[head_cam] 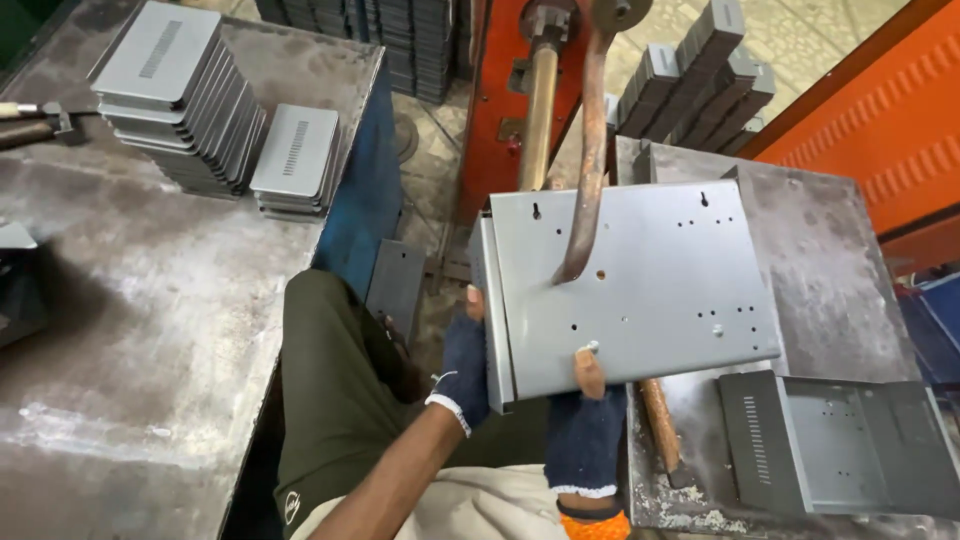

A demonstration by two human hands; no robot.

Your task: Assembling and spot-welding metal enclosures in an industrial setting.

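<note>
Head camera looks steeply down (close in) over the metal panel point(630, 290).

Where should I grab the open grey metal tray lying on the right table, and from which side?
Grip the open grey metal tray by its upturned near-left wall with the vent slots, coming from the left: that raised edge gives the fingers a lip, and it lies closest to the hands.

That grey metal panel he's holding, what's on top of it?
A curved copper arm comes down onto the grey panel, its tip on the sheet. The right hand has a thumb on the near edge; the left hand grips the side. Anything beneath is covered.
</note>
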